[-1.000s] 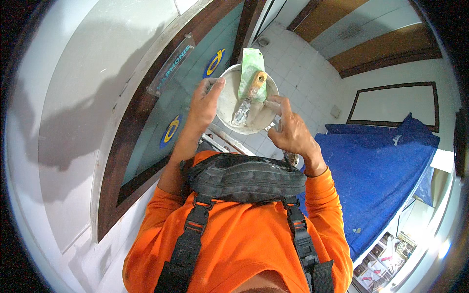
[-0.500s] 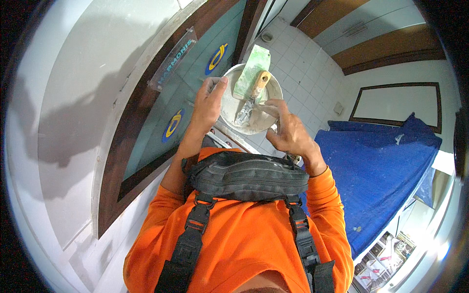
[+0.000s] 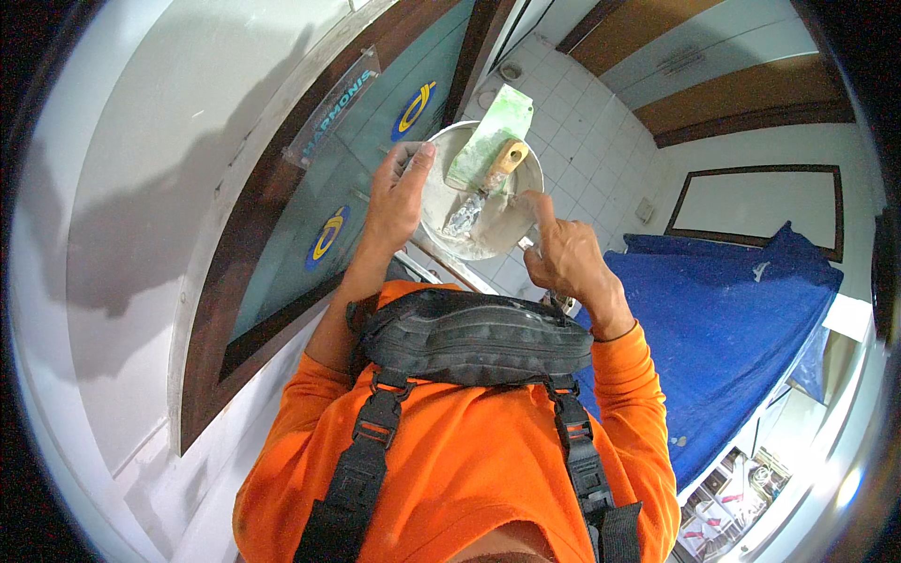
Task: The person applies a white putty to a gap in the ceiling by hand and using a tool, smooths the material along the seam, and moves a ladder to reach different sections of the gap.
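Note:
A round whitish bucket (image 3: 435, 211), smeared inside with pale paste, hangs in front of my body. My left hand (image 3: 399, 192) grips its left rim, thumb on top and fingers curled. At the right rim my right hand (image 3: 571, 251) is curled, its bent index finger against the edge and its thumb lower down; the other fingers are partly hidden. Inside leans a putty knife (image 3: 508, 161), its yellowish wooden handle up and its blade coated with paste. Behind it a flat green plate (image 3: 494, 131), streaked white, sticks out above the rim.
A dark-framed glass door (image 3: 375, 159) stands close on the left, beside a white wall (image 3: 141, 141). Blue sheeting (image 3: 704, 319) covers something large at the right. White floor tiles (image 3: 587, 159) lie beyond the bucket. A black pouch (image 3: 479, 333) is strapped across my front.
My right index finger has drawn back from inside the bucket to its right rim. The green plate and putty knife handle lean slightly farther right. My left hand keeps its hold.

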Demonstrator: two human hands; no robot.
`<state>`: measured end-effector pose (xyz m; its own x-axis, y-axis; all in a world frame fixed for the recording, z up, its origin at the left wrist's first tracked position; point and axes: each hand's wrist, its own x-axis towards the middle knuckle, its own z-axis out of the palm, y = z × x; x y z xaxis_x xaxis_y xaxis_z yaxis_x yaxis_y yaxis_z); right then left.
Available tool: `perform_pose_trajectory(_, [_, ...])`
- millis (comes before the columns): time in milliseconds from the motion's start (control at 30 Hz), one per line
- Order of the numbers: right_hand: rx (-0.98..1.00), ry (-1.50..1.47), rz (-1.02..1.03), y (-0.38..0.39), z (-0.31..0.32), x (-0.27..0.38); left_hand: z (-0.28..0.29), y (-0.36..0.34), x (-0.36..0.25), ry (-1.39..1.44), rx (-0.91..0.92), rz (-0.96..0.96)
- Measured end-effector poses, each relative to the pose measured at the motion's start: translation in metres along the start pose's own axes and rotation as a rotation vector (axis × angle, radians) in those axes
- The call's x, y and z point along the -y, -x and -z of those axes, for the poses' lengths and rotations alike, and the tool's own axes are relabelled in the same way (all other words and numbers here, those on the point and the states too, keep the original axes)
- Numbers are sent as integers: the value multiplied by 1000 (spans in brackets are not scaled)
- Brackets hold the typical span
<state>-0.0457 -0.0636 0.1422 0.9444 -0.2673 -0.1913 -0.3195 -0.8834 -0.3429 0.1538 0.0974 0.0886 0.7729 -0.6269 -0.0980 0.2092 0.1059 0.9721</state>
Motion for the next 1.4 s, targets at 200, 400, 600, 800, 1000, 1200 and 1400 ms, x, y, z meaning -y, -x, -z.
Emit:
perform_pose_trajectory(200, [68, -30, 35, 7, -8, 9, -5, 2, 10, 31, -118, -23])
perform_pose_trajectory(400, [37, -212, 41, 9, -18, 7, -9, 4, 9, 15, -185, 42])
perform_pose_trajectory(600, [9, -601, 37, 10, -11, 17, -17, 6, 1, -68, -225, 48])
perform_pose_trajectory(800, [136, -1357, -236, 15, -18, 7, -4, 2, 16, -273, -144, -20])
perform_pose_trajectory(1000, [-326, -1681, -238, 34, -10, 20, 17, -3, 26, -485, -94, -139])
perform_pose_trajectory(1200, [-547, -1765, -177, 38, 9, 25, 27, -12, 36, -201, -26, 66])
perform_pose_trajectory(1400, [-601, -1618, 23, 29, 43, 43, 24, -14, 25, -104, 32, 95])
